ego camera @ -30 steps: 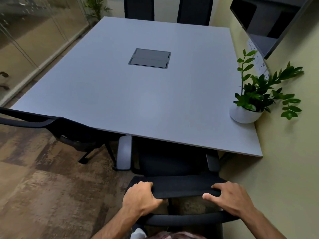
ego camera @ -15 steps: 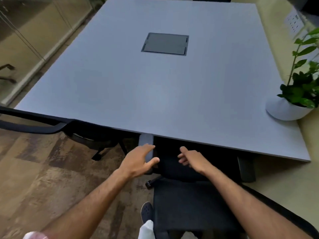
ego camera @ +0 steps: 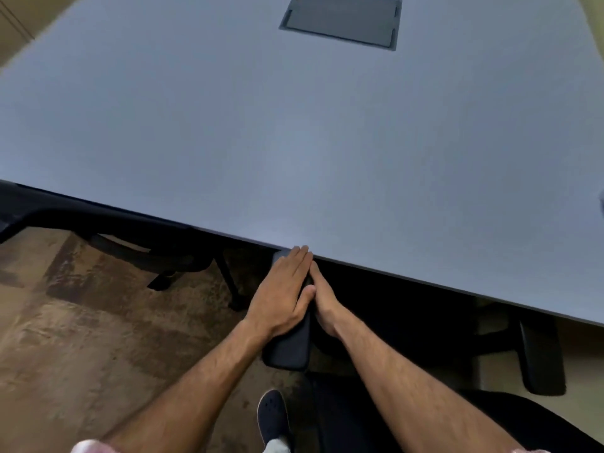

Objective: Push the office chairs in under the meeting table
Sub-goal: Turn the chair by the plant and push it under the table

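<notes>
Grey table point(ego camera: 294, 142) overhangs both chairs partly; your left hand point(ego camera: 282, 294) lies flat on the armrest point(ego camera: 289, 348), right hand point(ego camera: 322, 299) grasping it.

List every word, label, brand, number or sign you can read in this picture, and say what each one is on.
None can be read.
Meeting table: plain grey top, no text.
Cable hatch: no label shows.
Chair armrest under the left hand and beside the right hand: no brand visible.
Shoe: no marking shows.
</notes>
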{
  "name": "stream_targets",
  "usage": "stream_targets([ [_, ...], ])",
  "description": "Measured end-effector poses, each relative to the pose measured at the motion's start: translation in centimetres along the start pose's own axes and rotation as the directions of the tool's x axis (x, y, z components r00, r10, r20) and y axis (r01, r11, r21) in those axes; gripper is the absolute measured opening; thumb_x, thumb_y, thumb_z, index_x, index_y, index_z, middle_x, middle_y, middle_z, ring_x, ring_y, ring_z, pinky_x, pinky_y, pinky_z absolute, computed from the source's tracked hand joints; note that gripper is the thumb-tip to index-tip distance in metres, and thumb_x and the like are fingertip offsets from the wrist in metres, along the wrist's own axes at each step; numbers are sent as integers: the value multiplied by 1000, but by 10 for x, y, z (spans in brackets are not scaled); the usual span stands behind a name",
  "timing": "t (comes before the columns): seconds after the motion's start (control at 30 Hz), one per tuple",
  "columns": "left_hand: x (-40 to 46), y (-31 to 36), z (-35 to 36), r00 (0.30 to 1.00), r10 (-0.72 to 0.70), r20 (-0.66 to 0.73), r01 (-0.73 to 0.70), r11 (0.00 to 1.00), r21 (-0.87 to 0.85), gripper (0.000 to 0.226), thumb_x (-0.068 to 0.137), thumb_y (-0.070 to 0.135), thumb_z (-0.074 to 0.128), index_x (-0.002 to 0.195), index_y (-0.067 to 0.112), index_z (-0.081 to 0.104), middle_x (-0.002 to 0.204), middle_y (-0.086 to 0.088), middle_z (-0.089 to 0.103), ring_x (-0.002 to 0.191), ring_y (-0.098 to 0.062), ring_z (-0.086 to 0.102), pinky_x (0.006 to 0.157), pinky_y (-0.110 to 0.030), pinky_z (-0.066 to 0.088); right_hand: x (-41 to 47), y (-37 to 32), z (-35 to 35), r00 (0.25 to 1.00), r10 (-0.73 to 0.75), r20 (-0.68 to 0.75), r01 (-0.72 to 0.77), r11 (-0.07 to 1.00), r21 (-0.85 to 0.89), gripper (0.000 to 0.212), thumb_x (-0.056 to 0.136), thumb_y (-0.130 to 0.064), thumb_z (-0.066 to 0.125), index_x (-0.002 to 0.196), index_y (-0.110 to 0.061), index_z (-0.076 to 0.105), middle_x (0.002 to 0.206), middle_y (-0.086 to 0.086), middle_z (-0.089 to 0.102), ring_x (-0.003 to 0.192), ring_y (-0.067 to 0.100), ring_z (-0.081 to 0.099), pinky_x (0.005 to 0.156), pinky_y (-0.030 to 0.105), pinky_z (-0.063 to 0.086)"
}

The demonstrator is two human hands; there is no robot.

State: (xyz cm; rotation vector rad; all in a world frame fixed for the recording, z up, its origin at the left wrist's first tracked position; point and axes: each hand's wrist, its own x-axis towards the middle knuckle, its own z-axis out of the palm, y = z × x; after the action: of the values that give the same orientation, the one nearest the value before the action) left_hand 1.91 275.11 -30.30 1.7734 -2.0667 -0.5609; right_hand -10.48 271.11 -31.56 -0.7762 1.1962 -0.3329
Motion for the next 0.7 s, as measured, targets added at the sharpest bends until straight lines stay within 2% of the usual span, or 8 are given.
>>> stream_targets([
  [0.1, -11, 7, 5, 999, -17, -42, 18, 1000, 10, 65, 102, 37, 38, 157, 4, 31, 166, -9, 25, 156, -19, 12, 126, -40, 13, -3, 3, 3, 1000, 12, -6, -12, 999, -38, 61, 100, -67, 32, 147, -32, 51, 151, -3, 51, 136, 8, 47, 115, 26, 31],
  [0.2, -25, 18, 9, 994, -67, -82, 65, 998, -22, 63, 100, 34, 38, 156, 4, 33, 166, -9, 27, 156, -19, 14, 125, -43, 17, -13, 8, 1, 999, 35, -34, -38, 994, -98, 60, 104, -60, 28, 146, -24, 51, 150, 4, 52, 132, 10, 49, 110, 24, 33],
  [0.3, -38, 29, 17, 983, -140, -119, 133, 989, -67, 64, 98, 30, 37, 156, 5, 33, 166, -8, 25, 156, -16, 12, 125, -41, 16, -20, 16, -1, 998, 44, -37, -50, 983, -178, 57, 107, -54, 24, 144, -21, 53, 140, 1, 57, 125, 11, 52, 105, 22, 35],
  [0.4, -49, 35, 30, 977, -186, -104, 176, 979, -101, 66, 95, 27, 34, 157, 5, 30, 167, -6, 20, 156, -14, 9, 126, -38, 10, -22, 27, -4, 997, 64, -44, -73, 964, -257, 51, 107, -55, 21, 126, -31, 61, 117, -11, 64, 104, 0, 58, 99, 20, 39],
  [0.47, -56, 30, 46, 978, -191, -83, 181, 976, -120, 65, 94, 25, 35, 157, 6, 31, 166, -6, 22, 156, -14, 9, 126, -38, 11, -16, 45, -5, 995, 96, -39, -104, 936, -338, 60, 102, -65, 20, 114, -33, 70, 115, -8, 71, 105, 3, 64, 101, 26, 46],
  [0.57, -66, 16, 77, 980, -194, -56, 184, 973, -142, 63, 94, 19, 38, 155, 5, 35, 165, -7, 28, 155, -13, 13, 126, -34, 11, 2, 83, -14, 992, 92, -89, -118, 924, -364, 59, 103, -62, 21, 97, -35, 73, 105, -6, 75, 105, 9, 69, 103, 36, 51],
  [0.7, -71, 5, 107, 982, -172, -81, 160, 978, -135, 62, 93, 15, 41, 153, 3, 39, 164, -8, 30, 155, -14, 14, 126, -33, 9, 14, 107, -17, 987, 111, -118, -145, 927, -346, 56, 106, -55, 21, 95, -36, 73, 97, -10, 75, 96, 2, 69, 97, 29, 53],
])
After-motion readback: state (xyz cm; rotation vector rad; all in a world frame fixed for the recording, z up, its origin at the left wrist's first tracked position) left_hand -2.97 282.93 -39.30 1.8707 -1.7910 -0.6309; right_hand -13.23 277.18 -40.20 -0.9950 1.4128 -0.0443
